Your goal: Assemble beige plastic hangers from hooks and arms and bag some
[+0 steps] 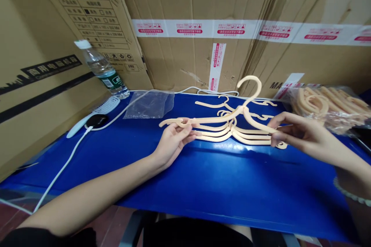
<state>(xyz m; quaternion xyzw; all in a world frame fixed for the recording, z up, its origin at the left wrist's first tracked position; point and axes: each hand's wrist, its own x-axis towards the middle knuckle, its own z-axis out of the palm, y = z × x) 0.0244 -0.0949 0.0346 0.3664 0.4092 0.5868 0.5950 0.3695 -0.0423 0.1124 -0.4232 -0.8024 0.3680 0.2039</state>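
A cream plastic clothes hanger (214,119) is held up between my two hands, its hook pointing upward. My left hand (173,141) is closed around its left arm, near the notched end. On the other side, my right hand (292,133) pinches the right arm close to its tip, hiding part of it. Under and behind this one, several matching hangers (216,139) lie stacked on the blue tabletop (228,185). Farther back, another hanger (210,105) rests on the table, partly hidden by the held one.
At the right is a clear bag of folded hangers (327,104). A water bottle (106,71), a white hairbrush (107,104), a black charger puck (97,120) with a white cable and a flat plastic bag (149,105) sit left. Cardboard boxes (179,0) wall the back.
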